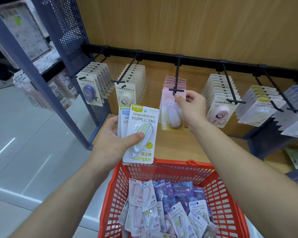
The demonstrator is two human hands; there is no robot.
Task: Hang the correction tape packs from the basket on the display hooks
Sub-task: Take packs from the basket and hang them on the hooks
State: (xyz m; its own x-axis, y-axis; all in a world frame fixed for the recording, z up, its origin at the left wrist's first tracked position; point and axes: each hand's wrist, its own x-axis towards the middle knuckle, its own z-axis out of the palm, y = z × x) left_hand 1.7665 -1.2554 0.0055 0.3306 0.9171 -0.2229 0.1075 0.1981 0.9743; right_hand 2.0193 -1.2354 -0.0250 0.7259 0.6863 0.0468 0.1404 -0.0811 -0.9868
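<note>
At the middle hook [177, 78], a pink pack [170, 115] is being pinched at its top edge by the right hand [193, 107]; seemingly light, stiff-carded spare packs [141, 133] are being gripped in the left hand [108, 141] above the basket [179, 166].

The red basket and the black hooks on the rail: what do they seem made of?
The red lattice basket looks like moulded plastic: uniform colour, slightly glossy, gridded walls. The thin black display hooks look like painted metal rod: slender, straight, matte, carrying many packs.
</note>
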